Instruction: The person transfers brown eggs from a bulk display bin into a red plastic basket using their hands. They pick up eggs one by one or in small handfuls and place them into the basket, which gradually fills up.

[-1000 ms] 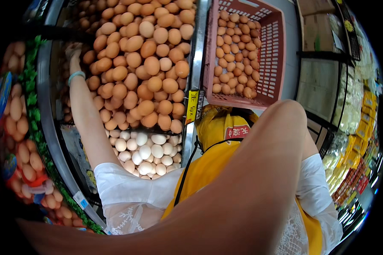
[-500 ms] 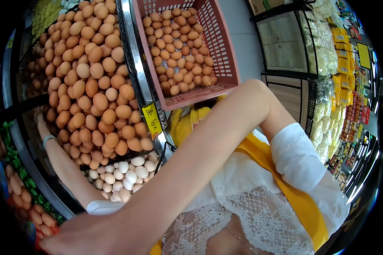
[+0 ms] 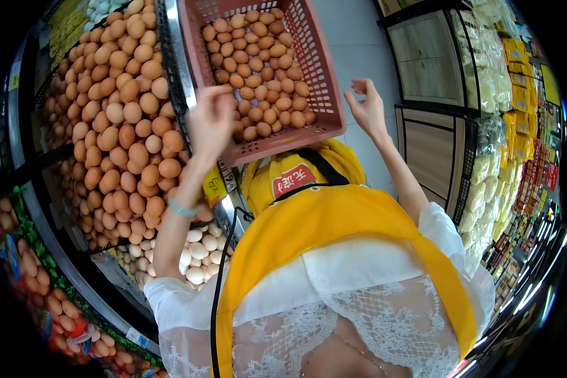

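Note:
My left hand [image 3: 211, 121], with a pale band on its wrist, hovers over the left edge of a pink plastic crate [image 3: 283, 145]. Motion smears its fingers, so I cannot tell whether anything is in them. Inside the crate lie many brown eggs [image 3: 258, 72], spread over its bottom. My right hand [image 3: 368, 112] is just outside the crate's right side, fingers apart and holding nothing. To the left of the crate, a big heap of brown eggs [image 3: 129, 123] fills a display bin. Paler, whitish eggs [image 3: 198, 255] sit at the near end of that heap.
A metal rail [image 3: 176, 47] separates bin and crate, bearing a yellow price tag [image 3: 214, 186]. Packed eggs [image 3: 57, 309] lie at the lower left. On the right stand wooden cabinets [image 3: 428, 148] and shelves of bagged goods [image 3: 485, 157]. My yellow apron [image 3: 321, 214] hangs below the crate.
My left hand has left the far-left side of the egg heap and come to the crate. My right arm, earlier stretched across to the lower left, has swung back to the crate's right.

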Demonstrator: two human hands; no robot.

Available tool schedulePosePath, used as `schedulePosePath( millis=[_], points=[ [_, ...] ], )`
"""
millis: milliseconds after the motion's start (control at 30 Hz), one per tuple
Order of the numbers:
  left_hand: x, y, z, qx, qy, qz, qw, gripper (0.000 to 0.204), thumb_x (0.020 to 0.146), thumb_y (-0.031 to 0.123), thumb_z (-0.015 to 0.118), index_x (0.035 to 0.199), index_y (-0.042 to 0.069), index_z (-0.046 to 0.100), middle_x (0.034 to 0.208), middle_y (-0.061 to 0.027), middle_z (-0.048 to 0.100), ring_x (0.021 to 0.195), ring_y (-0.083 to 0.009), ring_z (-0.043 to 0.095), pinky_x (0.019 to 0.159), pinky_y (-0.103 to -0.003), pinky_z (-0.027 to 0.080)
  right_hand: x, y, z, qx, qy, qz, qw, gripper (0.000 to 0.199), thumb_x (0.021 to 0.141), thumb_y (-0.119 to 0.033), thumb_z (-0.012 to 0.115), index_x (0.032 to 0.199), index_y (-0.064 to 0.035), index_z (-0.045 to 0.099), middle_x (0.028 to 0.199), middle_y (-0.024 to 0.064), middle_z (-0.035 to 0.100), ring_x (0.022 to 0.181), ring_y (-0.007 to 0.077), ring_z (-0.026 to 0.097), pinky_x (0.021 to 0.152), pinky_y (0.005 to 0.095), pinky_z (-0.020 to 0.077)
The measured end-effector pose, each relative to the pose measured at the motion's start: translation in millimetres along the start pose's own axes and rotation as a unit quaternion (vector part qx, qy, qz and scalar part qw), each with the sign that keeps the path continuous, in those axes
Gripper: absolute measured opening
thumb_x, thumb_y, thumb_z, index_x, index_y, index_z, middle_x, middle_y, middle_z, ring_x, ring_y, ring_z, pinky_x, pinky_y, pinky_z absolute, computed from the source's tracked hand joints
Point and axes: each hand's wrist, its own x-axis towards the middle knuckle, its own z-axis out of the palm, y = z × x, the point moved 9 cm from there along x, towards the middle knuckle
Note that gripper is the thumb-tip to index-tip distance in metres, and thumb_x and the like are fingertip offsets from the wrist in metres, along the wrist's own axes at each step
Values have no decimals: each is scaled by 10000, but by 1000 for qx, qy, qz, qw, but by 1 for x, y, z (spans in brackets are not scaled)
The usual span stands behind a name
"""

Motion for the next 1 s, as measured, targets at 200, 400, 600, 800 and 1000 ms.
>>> schedulePosePath(
  millis=[200,400,600,800,1000],
  points=[
    [-33,-77,262,224,-478,-72,846,437,783,322,641,1100,28,584,1017,-199,631,950,-292,627,785,-379,504,36,51,78,102,-88,127,983,735,724,-434,723,1183,42,402,959,253,621,897,373,622,792,423,489],
    [-50,-112,335,334,-443,-120,823,234,857,212,536,1019,142,689,1071,-91,665,943,-252,657,663,-427,543,32,31,82,12,25,27,999,285,767,-221,649,904,-21,500,705,238,601,678,441,598,592,479,485],
    [-54,-117,318,222,-458,-279,814,433,765,270,657,1161,106,592,1190,-99,604,1038,-277,610,720,-517,503,28,23,77,49,17,30,998,286,772,-173,660,975,2,560,857,228,637,823,388,631,702,421,493],
    [-20,-42,137,-187,-203,-217,936,433,744,235,678,1119,71,537,1061,-117,573,904,-198,578,785,-300,467,31,32,85,37,7,-19,999,290,772,-142,663,988,22,560,868,215,641,817,377,630,722,409,484],
    [-71,-49,-128,-180,100,-279,938,335,808,132,633,1132,113,552,963,-43,558,783,-114,567,634,-223,485,31,29,80,71,0,-20,997,285,763,-123,648,980,27,540,898,228,625,848,400,607,753,433,464]
  ],
)
